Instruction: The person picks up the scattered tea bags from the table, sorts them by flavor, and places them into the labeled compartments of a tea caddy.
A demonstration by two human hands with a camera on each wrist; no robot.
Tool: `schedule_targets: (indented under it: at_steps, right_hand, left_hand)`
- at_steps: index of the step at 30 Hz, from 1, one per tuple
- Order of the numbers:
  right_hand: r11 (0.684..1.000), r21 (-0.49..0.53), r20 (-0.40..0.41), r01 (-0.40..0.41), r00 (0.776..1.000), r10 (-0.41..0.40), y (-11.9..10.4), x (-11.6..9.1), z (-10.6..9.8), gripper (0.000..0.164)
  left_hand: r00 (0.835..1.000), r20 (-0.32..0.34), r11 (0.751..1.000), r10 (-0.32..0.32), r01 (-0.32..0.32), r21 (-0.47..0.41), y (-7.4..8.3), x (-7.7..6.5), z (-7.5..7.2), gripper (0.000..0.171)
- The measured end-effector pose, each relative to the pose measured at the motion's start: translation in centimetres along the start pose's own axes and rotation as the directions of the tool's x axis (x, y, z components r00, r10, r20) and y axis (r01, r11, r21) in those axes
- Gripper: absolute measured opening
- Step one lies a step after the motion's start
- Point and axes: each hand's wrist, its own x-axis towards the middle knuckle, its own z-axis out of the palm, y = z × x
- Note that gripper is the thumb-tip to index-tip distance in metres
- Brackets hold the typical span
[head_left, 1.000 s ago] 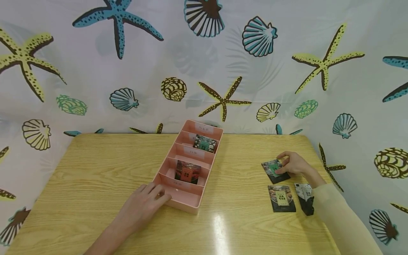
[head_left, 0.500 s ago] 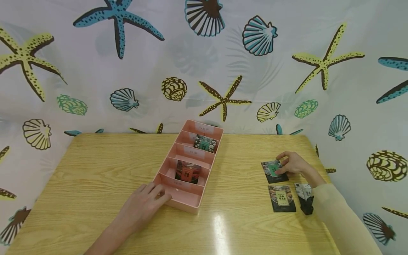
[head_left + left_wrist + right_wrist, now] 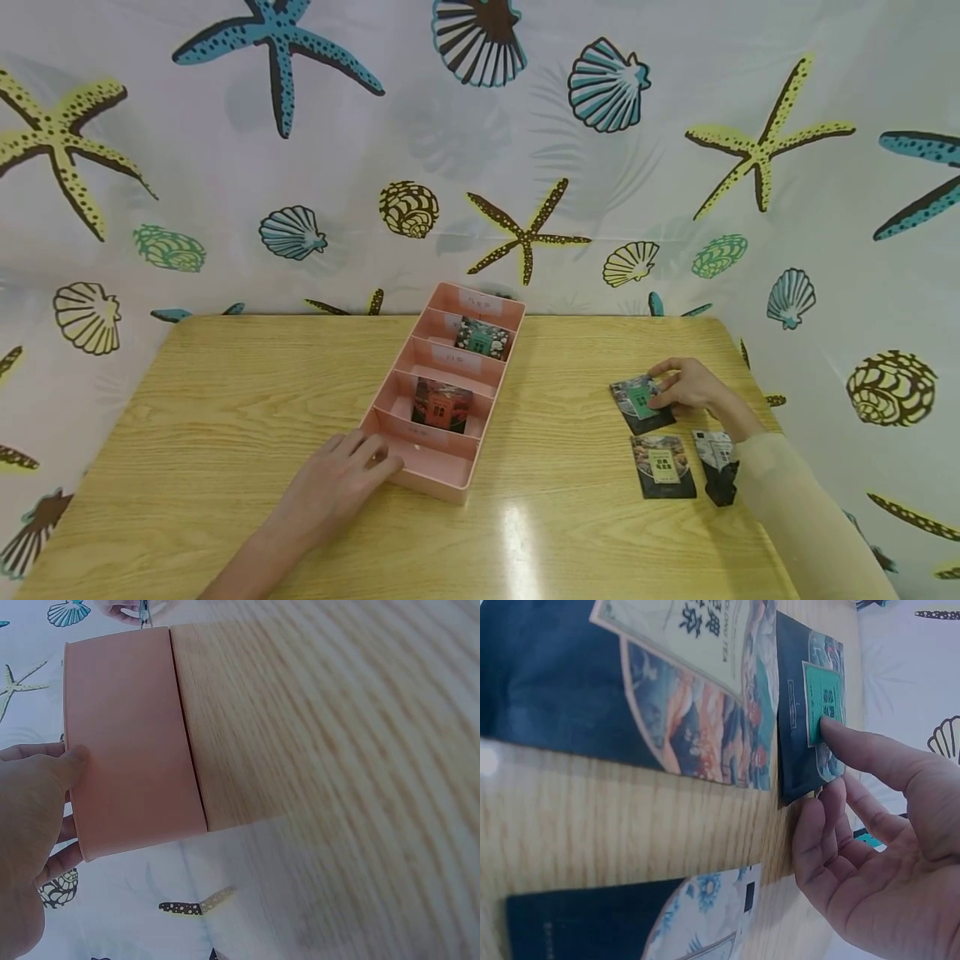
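Note:
My left hand (image 3: 337, 475) holds the near left rim of a pink divided box (image 3: 467, 467); in the left wrist view its thumb lies on the box's outer wall (image 3: 135, 750) and its fingers pass over the rim. Over at the right, my right hand (image 3: 693, 385) pinches a dark tea packet (image 3: 639, 400) with a green label. In the right wrist view the thumb presses on that green label, while the other fingers curl at the packet's edge. A yellow-labelled tea packet (image 3: 663, 468) lies just in front, beside a black-and-white packet (image 3: 716, 467).
Inside the box, one compartment carries a red-labelled packet (image 3: 441, 407) and another a green-labelled floral packet (image 3: 482, 338). Paper labels mark the dividers. The wooden table (image 3: 247, 400) reaches back to a patterned cloth (image 3: 480, 150) with starfish and shells.
The green-labelled packet in my right hand has shifted slightly left and turned a little. My left hand has stayed on the box.

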Motion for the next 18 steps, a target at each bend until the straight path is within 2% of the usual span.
schedule_targets:
  at_steps: [6, 14, 18]
  right_hand:
    - [0.999, 0.028, 0.009, 0.021, 1.000, -0.021, -0.1, 0.1, -0.1, 0.060]
    - [0.979, 0.202, 0.065, 0.028, 0.997, -0.042, -0.5, -0.3, -0.1, 0.055]
    - [0.970, 0.239, 0.087, 0.037, 0.994, -0.059, -1.1, -0.7, 0.1, 0.052]
  left_hand:
    - [1.000, -0.008, 1.000, -0.001, 0.001, -0.010, 0.0, 0.0, 0.0, 0.066]
    - [1.000, -0.014, 1.000, 0.006, -0.006, -0.016, -0.1, 0.0, 0.2, 0.065]
    - [1.000, -0.016, 1.000, 0.007, -0.007, -0.011, -0.2, 0.0, 0.3, 0.064]
